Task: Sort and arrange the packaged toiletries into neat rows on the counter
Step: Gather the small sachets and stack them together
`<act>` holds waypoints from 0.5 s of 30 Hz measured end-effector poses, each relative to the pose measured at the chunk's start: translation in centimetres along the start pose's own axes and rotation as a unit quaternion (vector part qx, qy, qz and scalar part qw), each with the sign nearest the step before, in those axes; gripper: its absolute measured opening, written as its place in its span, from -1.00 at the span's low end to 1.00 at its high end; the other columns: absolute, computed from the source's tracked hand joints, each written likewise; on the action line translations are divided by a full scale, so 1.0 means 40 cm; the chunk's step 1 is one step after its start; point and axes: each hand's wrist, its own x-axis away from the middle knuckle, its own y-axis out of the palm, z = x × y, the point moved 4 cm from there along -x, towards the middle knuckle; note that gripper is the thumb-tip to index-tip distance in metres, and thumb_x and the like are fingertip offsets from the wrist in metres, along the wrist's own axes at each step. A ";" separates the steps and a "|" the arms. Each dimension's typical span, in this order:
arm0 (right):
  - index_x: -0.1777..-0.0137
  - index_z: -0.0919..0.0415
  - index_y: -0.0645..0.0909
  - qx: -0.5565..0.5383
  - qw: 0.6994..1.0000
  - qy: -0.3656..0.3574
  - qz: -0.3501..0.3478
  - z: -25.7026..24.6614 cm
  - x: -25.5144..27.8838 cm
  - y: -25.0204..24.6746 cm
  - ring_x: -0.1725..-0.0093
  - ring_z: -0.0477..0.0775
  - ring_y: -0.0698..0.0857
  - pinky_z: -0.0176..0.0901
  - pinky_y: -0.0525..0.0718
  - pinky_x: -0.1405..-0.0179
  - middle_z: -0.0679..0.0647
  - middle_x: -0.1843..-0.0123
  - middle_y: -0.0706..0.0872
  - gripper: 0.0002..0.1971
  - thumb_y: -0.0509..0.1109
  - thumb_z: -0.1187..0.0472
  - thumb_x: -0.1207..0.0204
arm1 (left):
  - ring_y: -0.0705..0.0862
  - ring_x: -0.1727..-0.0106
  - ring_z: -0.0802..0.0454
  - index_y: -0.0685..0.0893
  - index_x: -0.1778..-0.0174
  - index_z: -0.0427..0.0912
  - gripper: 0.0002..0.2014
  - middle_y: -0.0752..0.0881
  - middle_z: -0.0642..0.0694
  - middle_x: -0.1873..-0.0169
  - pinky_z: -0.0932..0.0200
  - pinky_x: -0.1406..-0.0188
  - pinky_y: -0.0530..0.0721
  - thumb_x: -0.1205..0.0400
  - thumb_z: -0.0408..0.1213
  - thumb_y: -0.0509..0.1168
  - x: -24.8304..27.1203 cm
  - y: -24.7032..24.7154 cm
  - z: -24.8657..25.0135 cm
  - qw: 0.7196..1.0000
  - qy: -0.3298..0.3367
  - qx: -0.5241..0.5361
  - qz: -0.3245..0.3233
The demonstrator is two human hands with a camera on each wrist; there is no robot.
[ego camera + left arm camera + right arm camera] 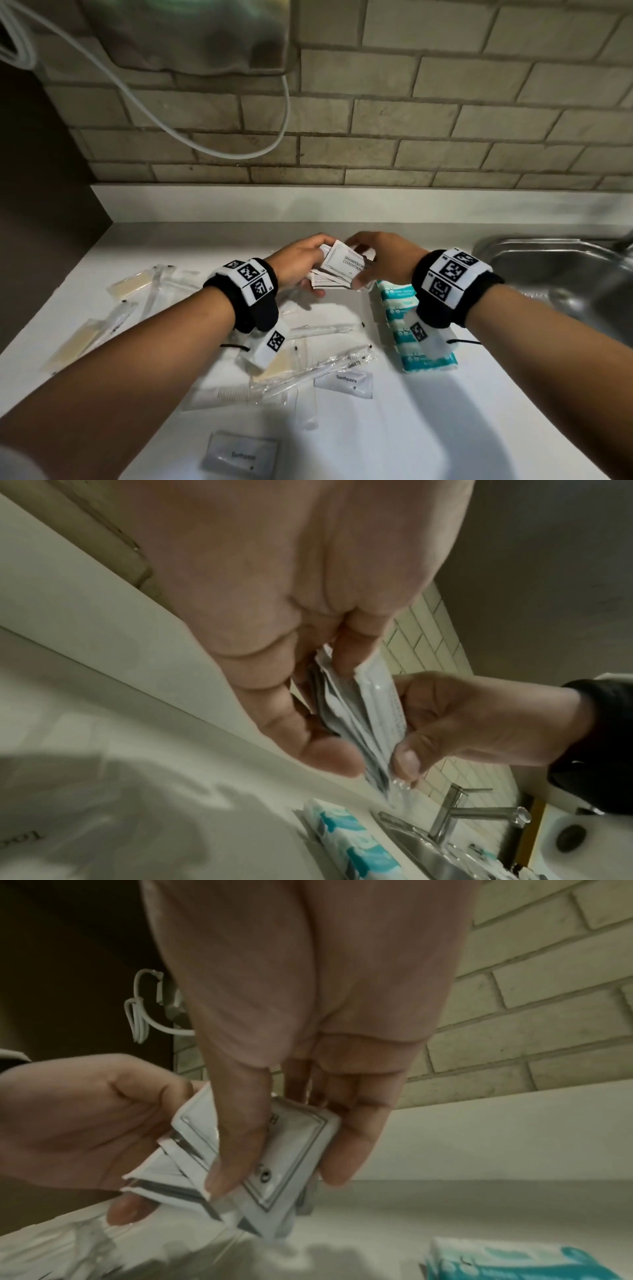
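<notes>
Counter [445, 428] – sink [555, 274] at 3 o'clock, soaps [407, 342] at centre – with left hand [298, 263] and right hand [387, 260] at 12 o'clock, fingers curled, both gripping one sachet stack [342, 270] above it.

A pale white, smooth surface [428, 428] runs back to a low white upstand below a tiled wall, with a steel sink [561, 274] set into its right end. On it, to the left, lie clear plastic sleeves holding cream-coloured combs [130, 284] and slim white toothbrushes [329, 330], loosely scattered and overlapping. Near the middle front lies a flat white sachet printed "Toothpaste" [346, 383], and another like it [241, 454] sits closer to the front edge. To the right, a row of teal-and-white packets [400, 308], perhaps wipes or soap, runs front to back, each touching the next.
</notes>
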 end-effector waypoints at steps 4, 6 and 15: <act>-0.17 0.15 0.66 0.059 0.998 0.001 -0.008 -0.014 0.008 0.011 -0.03 0.06 0.66 -0.17 0.54 0.04 0.05 -0.08 0.75 -0.56 0.65 0.13 -0.29 | 0.73 0.02 -0.23 0.70 -0.08 -0.10 -0.72 0.77 -0.25 0.00 -0.02 0.23 0.69 -0.72 -0.10 0.11 0.011 0.015 0.005 1.000 -0.015 0.027 0.000; -0.15 0.19 0.64 0.045 0.999 0.004 -0.001 -0.021 0.018 0.022 -0.02 0.10 0.68 -0.17 0.56 0.07 0.05 0.00 0.73 -0.53 0.66 0.08 -0.28 | 0.71 0.02 -0.06 0.65 -0.18 -0.05 -0.72 0.73 -0.13 -0.06 0.10 0.33 0.72 -0.66 0.03 0.27 0.023 0.018 0.003 0.998 -0.004 -0.055 -0.002; -0.70 0.01 -0.09 0.142 0.981 0.029 -0.127 -0.026 0.183 0.173 -0.53 0.22 0.44 0.13 0.52 -0.44 0.12 -0.62 0.22 0.32 0.68 -0.25 -0.06 | 0.68 0.24 0.02 0.57 -0.17 -0.13 -0.80 0.68 -0.24 0.02 0.14 0.42 0.80 -0.65 -0.30 0.36 0.124 -0.098 -0.043 0.982 0.066 -0.125 0.129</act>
